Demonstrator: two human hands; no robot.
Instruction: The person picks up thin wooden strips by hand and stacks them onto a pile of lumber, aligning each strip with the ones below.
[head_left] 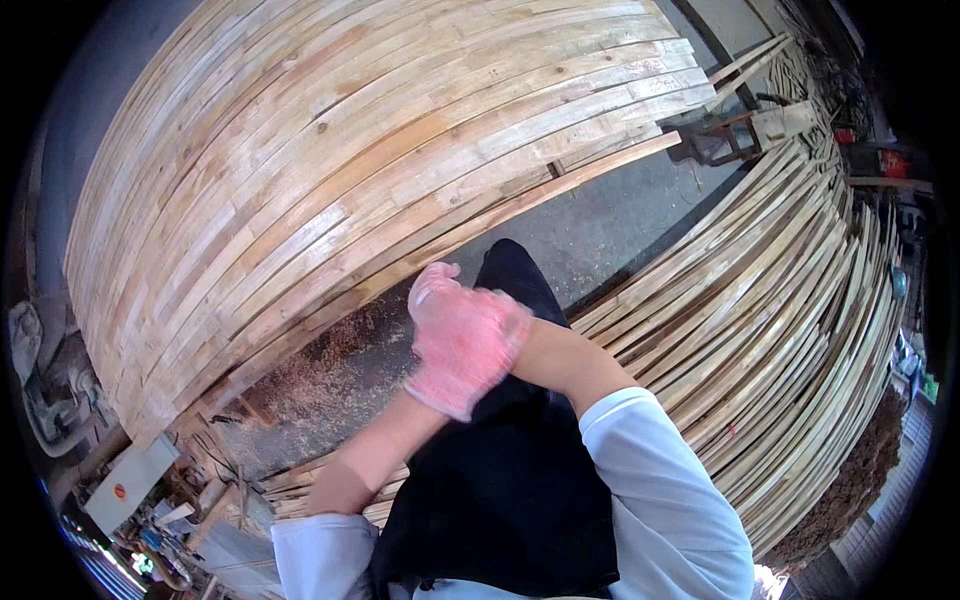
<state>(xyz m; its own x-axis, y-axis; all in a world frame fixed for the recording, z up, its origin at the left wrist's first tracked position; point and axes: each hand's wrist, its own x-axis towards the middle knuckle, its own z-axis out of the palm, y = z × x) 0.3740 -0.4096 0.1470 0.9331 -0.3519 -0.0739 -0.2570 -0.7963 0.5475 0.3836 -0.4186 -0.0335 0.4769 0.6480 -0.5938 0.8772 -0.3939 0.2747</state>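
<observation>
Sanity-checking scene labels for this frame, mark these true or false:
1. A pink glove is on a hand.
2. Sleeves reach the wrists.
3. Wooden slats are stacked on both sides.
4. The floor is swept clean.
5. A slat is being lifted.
1. True: the pink glove covers a hand at mid-picture, blurred.
2. False: the forearms are bare; the light sleeves end near the elbows.
3. True: left stack, right stack.
4. False: sawdust lies by the left stack.
5. False: the glove is apart from both stacks, with no slat in it.
</observation>
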